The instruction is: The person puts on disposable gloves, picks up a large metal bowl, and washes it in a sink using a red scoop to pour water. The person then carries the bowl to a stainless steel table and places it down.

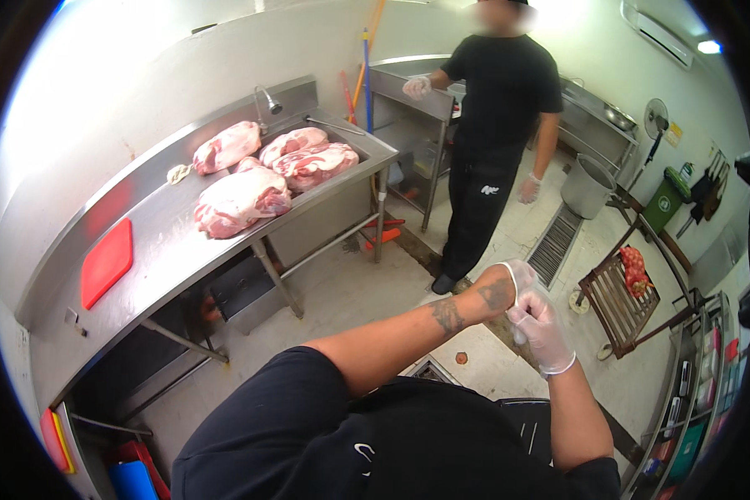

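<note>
My left hand (506,284), below a tattooed forearm, has a clear disposable glove (525,273) partly over it. The glove's pale cuff edge sits across the back of the hand, and the fingers are hidden. My right hand (545,331) wears a similar clear glove, its cuff at the wrist. Its fingers are closed on the glove of the left hand. Both hands are raised in front of my body, over the tiled floor. To the left, several large raw meat cuts (244,200) lie on a stainless steel sink table (156,250), away from my hands.
A red cutting board (107,262) lies on the steel table near a faucet (272,103). Ahead stands a gloved co-worker (500,94). On the right are a wheeled cart (612,306) with a red mesh bag (634,272), a large pot (587,186), a floor drain grate (553,250) and shelving (687,400).
</note>
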`<action>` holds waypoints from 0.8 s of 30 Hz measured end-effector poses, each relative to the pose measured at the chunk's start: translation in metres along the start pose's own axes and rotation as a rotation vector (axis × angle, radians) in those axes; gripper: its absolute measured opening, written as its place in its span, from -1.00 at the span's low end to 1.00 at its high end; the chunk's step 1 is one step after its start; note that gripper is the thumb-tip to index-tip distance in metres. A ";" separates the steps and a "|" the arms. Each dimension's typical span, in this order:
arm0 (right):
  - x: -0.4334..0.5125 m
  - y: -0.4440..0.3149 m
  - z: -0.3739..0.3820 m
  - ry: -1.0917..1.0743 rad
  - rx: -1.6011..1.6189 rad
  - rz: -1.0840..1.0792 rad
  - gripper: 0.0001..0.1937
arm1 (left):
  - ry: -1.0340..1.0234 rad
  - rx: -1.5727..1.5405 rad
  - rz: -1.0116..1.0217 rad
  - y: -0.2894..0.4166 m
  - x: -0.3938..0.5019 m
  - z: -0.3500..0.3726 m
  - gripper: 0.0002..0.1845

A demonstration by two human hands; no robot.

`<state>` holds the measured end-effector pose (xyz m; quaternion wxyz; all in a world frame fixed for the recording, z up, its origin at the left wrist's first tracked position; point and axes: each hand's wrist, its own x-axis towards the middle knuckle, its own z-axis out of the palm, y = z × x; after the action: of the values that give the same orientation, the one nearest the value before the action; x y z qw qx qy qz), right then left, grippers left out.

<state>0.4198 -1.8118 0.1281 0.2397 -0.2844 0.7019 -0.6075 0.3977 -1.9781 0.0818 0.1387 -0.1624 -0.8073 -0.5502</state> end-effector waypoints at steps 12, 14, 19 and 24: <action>0.013 0.015 0.004 0.033 -0.067 -0.030 -0.83 | -0.131 0.400 -0.070 -0.011 0.003 0.000 -0.85; 0.013 0.019 0.005 0.030 -0.060 -0.047 -0.82 | -0.081 -0.365 -0.258 -0.017 -0.001 0.004 -0.84; 0.012 0.027 0.008 0.034 -0.151 -0.075 -0.80 | -0.026 0.646 0.228 -0.033 0.000 0.004 -0.80; 0.018 0.029 0.010 0.047 -0.075 -0.053 -0.79 | 0.163 -0.624 -0.620 -0.042 -0.003 0.013 -0.70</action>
<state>0.4100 -1.8285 0.0981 0.1960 -0.2974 0.7217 -0.5936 0.3821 -1.9803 0.0405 -0.0251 0.0970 -0.5995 -0.7941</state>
